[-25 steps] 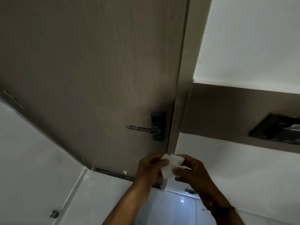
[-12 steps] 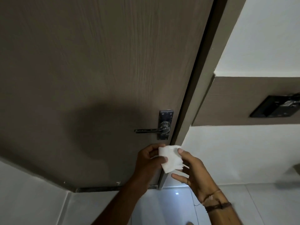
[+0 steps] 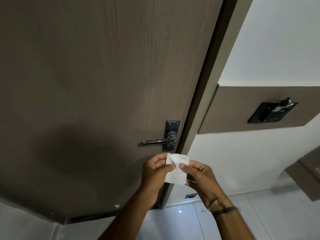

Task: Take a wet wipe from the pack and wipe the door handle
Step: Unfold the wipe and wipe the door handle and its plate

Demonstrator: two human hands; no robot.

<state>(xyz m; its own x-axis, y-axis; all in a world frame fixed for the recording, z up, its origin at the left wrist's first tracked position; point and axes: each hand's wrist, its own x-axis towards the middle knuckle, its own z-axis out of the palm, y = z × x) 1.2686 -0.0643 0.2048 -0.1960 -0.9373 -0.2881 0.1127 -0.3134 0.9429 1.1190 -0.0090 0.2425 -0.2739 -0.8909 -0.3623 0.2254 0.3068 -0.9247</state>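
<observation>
We hold a white wet wipe [image 3: 177,168] between both hands in front of the door [image 3: 103,84], just below the door handle [image 3: 160,141] and apart from it. The wipe is a soft, thin, folded sheet, roughly rectangular with a slightly crumpled top edge, and its long axis runs nearly upright, leaning a little to the left at the top. Our left hand [image 3: 155,172] pinches its upper left edge between thumb and fingertips, and our right hand [image 3: 200,175] pinches it near the middle with the thumb on the front face, the other fingers curled behind. A thin thread and a dark band circle the right wrist.

The handle is a shiny chromed metal lever on a dark rectangular backplate; its long axis lies horizontal and its free end points left, away from the door's closing edge. The door has a matt brown wood-grain surface. A dark rectangular wall plate [image 3: 271,112] sits on a brown panel to the right, and glossy pale tiles cover the floor [image 3: 173,226].
</observation>
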